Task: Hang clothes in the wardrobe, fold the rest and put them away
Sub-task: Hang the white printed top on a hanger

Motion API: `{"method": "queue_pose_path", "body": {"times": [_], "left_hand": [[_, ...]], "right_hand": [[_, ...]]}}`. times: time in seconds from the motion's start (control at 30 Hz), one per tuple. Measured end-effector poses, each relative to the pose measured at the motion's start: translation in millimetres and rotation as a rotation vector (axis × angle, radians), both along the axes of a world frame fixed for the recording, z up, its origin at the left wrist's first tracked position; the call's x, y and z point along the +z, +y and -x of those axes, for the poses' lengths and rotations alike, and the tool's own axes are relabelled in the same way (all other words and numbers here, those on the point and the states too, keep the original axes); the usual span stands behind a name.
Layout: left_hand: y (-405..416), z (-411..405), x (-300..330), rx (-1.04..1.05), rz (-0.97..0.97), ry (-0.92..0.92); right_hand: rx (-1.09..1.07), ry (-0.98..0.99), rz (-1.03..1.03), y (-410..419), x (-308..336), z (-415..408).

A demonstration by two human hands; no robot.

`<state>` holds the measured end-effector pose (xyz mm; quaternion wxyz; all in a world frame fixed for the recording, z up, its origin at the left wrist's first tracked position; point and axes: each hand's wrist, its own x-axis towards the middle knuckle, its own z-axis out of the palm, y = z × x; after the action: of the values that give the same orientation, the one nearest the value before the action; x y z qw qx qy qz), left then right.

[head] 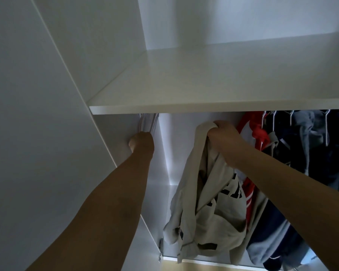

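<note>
I am looking into a white wardrobe [184, 145]. My right hand [223, 136] grips the top of a beige zip jacket [209, 210] with dark lettering, just below the shelf. The jacket hangs limp down to the wardrobe's lower edge. My left hand [142, 141] is curled at the far left wall, under the shelf, around the lower end of a pale striped cloth [148, 122] that hangs from above. What the striped cloth hangs on is hidden by the shelf.
A bare white shelf [213, 89] spans the wardrobe above both hands. To the right hang a red-and-white garment [252, 130], dark and grey clothes [305, 137] on white hangers [326, 126]. The open door [37, 124] stands at the left, with its hinge [160, 245] low down.
</note>
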<state>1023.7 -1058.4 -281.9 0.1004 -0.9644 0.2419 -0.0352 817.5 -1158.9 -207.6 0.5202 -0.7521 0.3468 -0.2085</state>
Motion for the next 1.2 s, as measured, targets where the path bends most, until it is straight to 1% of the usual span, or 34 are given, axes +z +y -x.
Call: {"method": "queue_pose_path", "body": {"times": [0.27, 0.33, 0.4, 0.47, 0.5, 0.6, 0.67, 0.73, 0.8, 0.9, 0.97, 1.03, 1.1, 1.2], "left_hand": [[-1.7, -5.9, -6.8, 0.025, 0.016, 0.019], [-3.9, -4.4, -7.8, 0.021, 0.051, 0.042], [-6.5, -2.6, -9.9, 0.046, 0.182, 0.110], [-9.6, -1.4, -12.3, 0.100, 0.421, 0.211], [-11.1, 0.5, -13.9, 0.119, 0.540, 0.233], [-11.7, 13.0, -20.6, 0.102, 0.782, 0.206], [-10.6, 21.6, -23.6, 0.035, 0.848, 0.158], [-7.2, 29.9, -21.2, -0.017, 0.866, 0.129], [-0.8, 38.5, -16.5, -0.035, 0.890, 0.140], [16.9, 61.1, -8.7, -0.038, 0.919, 0.156], [31.7, 82.9, -4.2, -0.059, 0.907, 0.128], [49.2, 107.9, 1.9, -0.084, 0.881, 0.103], [67.3, 132.1, 11.1, -0.102, 0.842, 0.116], [100.6, 169.9, 28.6, -0.107, 0.762, 0.145]], "right_hand": [[-0.003, 0.008, -0.002, -7.7, -7.2, -10.4], [-0.006, -0.009, -0.019, -9.9, -10.3, -11.2], [0.000, -0.020, -0.033, -11.8, -13.2, -11.9], [0.005, -0.009, -0.030, -12.2, -15.1, -13.0], [0.007, -0.002, -0.026, -12.5, -16.6, -14.3], [0.017, 0.009, 0.005, -13.1, -21.5, -16.4], [0.016, 0.023, 0.033, -14.8, -23.9, -16.1], [0.018, 0.011, 0.031, -16.8, -27.7, -13.5], [0.039, 0.001, 0.039, -17.2, -31.1, -10.2], [0.071, 0.017, 0.107, -17.8, -33.0, -4.4], [0.090, 0.031, 0.174, -22.5, -32.2, 0.3], [0.109, 0.073, 0.280, -27.9, -31.8, 5.7], [0.140, 0.155, 0.387, -33.4, -32.2, 9.1], [0.187, 0.252, 0.434, -31.2, -33.7, 11.7]]}}
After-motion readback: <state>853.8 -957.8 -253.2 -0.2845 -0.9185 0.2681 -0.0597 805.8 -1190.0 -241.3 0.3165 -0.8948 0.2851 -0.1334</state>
